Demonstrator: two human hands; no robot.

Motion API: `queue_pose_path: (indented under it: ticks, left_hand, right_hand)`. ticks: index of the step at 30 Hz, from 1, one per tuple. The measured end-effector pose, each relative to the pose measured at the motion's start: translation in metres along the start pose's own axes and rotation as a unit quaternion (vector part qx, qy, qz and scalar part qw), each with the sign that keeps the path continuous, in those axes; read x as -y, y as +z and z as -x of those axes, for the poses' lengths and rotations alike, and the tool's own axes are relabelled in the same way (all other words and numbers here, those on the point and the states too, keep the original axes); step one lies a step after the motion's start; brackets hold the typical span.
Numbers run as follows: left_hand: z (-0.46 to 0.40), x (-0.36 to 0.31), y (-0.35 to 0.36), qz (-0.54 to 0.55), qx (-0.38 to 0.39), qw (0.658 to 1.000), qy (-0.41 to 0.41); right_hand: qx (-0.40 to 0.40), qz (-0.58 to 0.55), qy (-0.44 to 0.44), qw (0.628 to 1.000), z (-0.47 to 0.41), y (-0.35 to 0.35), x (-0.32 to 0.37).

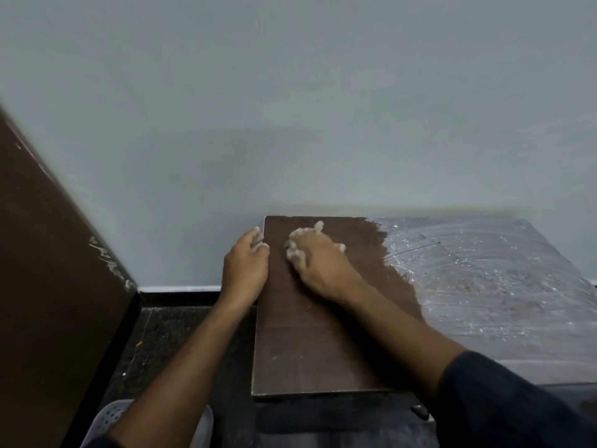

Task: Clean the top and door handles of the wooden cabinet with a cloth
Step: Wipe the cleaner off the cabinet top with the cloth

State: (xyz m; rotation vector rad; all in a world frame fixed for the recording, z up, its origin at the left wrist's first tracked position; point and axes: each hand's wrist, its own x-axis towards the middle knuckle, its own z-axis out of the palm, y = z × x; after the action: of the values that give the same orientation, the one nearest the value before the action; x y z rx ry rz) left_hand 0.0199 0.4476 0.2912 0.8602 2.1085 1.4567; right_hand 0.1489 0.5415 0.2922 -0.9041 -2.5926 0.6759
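A: What is the biggest thing here?
B: The plain grey wall (pixel 290 108). Below it is the brown top of the wooden cabinet (pixel 307 334), clean on the left and dusty white on the right.
A: And the floor?
B: A dark speckled floor (pixel 181 334), with a brown door (pixel 48 286) at the left.
A: The hands?
B: The right hand (pixel 319 263) presses the cloth (pixel 302 236) on the top, fingers curled round it. The left hand (pixel 245 266) is at the top's left edge, fingers bent; I cannot tell if they grip it.

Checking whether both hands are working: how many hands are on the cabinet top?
2. The left hand rests at the cabinet top's left edge; the right hand grips a pale cloth near the back.
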Motion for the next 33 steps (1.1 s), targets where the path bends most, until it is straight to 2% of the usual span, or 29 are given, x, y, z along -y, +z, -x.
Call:
queue_pose_path:
  ticks: [3,5,7,10,12,16,18,20,21,25,29,31,33]
  left_hand:
    - [-0.001,0.003,0.000,0.022,-0.016,1.000,-0.012]
    - [-0.003,0.007,-0.003,0.068,-0.005,0.997,-0.035]
    - [-0.003,0.010,-0.007,0.109,0.004,0.992,-0.061]
    - [-0.004,0.009,-0.012,0.160,0.003,0.983,-0.095]
    - [-0.004,0.007,-0.010,0.181,-0.004,0.978,-0.105]
    - [-0.002,0.004,-0.007,0.225,-0.040,0.964,-0.134]
    - [0.000,0.005,-0.008,0.189,-0.049,0.973,-0.125]
    - [0.003,0.007,-0.012,0.095,-0.049,0.990,-0.095]
    - [0.005,0.008,-0.013,0.083,-0.038,0.992,-0.083]
    - [0.010,0.006,-0.012,0.080,0.051,0.993,-0.066]
    - [0.017,0.005,-0.007,0.063,0.042,0.996,-0.048]
    - [0.022,0.006,-0.005,0.080,0.027,0.995,-0.060]
    - [0.024,0.008,-0.006,0.130,0.006,0.988,-0.084]
  right_hand:
    - [0.075,-0.013,-0.167,0.983,0.038,0.014,0.024]
    - [0.114,-0.006,-0.225,0.968,0.048,0.011,0.021]
    - [0.106,-0.013,-0.195,0.975,0.034,0.000,0.008]
    - [0.012,-0.001,-0.011,1.000,-0.017,-0.014,-0.005]
    - [-0.014,0.050,0.050,0.997,-0.045,-0.003,0.003]
    - [0.050,0.025,-0.068,0.996,-0.049,0.032,0.037]
    - [0.065,0.020,-0.094,0.993,-0.054,0.024,0.030]
    - [0.046,0.010,-0.055,0.997,-0.061,0.008,0.017]
    - [0.036,0.009,-0.028,0.999,-0.061,0.002,0.009]
    - [-0.018,0.017,0.045,0.999,-0.038,-0.016,-0.029]
    - [-0.073,0.046,0.102,0.991,-0.021,-0.025,-0.038]
    - [-0.065,0.030,0.095,0.993,-0.016,-0.020,-0.019]
    - [-0.031,-0.007,0.024,0.999,-0.003,-0.009,0.008]
